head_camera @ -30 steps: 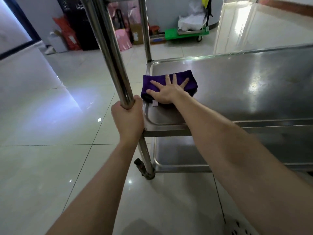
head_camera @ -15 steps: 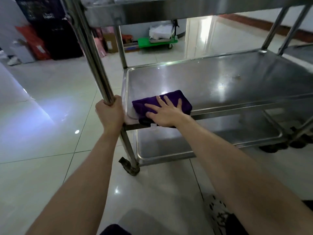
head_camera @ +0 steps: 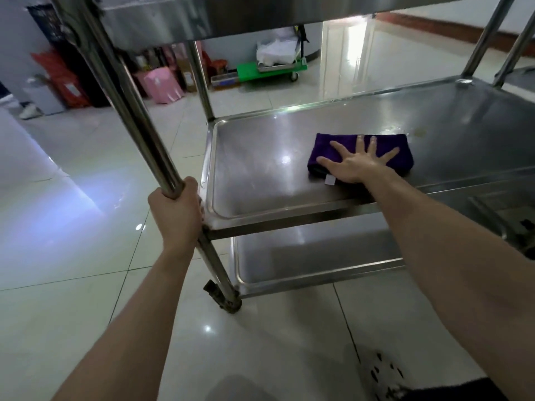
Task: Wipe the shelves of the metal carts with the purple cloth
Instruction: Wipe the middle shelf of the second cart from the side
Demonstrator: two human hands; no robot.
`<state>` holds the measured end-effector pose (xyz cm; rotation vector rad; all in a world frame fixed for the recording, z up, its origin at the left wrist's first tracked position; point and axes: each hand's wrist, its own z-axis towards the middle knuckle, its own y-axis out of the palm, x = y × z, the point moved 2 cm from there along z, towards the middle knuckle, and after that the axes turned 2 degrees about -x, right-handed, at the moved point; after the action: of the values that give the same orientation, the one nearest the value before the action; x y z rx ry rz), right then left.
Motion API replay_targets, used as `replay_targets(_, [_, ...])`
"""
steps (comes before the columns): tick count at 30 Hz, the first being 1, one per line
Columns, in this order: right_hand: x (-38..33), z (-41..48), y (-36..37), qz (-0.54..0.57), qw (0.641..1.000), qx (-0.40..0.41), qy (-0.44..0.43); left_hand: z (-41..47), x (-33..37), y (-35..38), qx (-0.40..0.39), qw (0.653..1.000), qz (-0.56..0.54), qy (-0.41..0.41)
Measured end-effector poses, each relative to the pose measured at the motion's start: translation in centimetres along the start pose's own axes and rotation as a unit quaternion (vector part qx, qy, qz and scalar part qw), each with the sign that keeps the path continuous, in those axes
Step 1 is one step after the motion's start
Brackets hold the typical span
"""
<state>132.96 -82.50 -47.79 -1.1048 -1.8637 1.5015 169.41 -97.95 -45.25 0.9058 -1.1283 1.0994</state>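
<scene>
Fingers (head_camera: 373,147) splayed flat on the right hand (head_camera: 354,167), and beneath them the metal cart (head_camera: 260,15), middle shelf (head_camera: 260,180). Left hand (head_camera: 175,211) curls tight round the upright post (head_camera: 130,111), well left. Under those flat fingers lies the purple cloth (head_camera: 325,147), white tag (head_camera: 329,179) beside the thumb.

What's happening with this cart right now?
A person is wiping a stainless steel cart. The right hand presses flat, fingers spread, on a folded purple cloth lying on the cart's shiny middle shelf, toward its front edge. The left hand grips the cart's near upright steel post at that shelf's corner. The lower steel shelf has nothing on it in the part in view.
</scene>
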Motion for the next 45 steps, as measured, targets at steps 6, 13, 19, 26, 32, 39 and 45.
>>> replay_targets(6, [-13.7,4.1,-0.1,-0.040,0.994,0.005,-0.099,-0.2,-0.4,0.1,0.001,1.000,-0.005,0.014])
replay_targets(13, [-27.0,1.8,1.1,-0.056,0.978,-0.012,-0.201,-0.3,-0.1,0.1,0.032,0.999,0.000,0.014])
replay_targets(19, [-24.3,-4.2,3.2,-0.051,0.968,-0.006,-0.244,-0.4,0.5,0.2,0.014,1.000,0.003,0.004])
replay_targets(26, [-17.5,-11.8,5.9,-0.023,0.956,-0.008,-0.294,-0.8,1.1,0.0,0.007,1.000,0.025,-0.014])
replay_targets(32, [-7.1,-12.4,4.2,0.002,0.977,0.010,-0.212,-0.3,0.6,-0.4,-0.016,0.999,0.044,-0.013])
replay_targets(39, [0.8,-11.9,3.0,0.032,0.996,0.020,-0.081,0.1,-0.3,-0.4,-0.038,0.997,0.061,0.002])
replay_targets(45, [0.6,-12.0,2.9,0.022,0.995,0.012,-0.096,-4.3,0.1,-1.8,0.142,0.977,0.147,0.058])
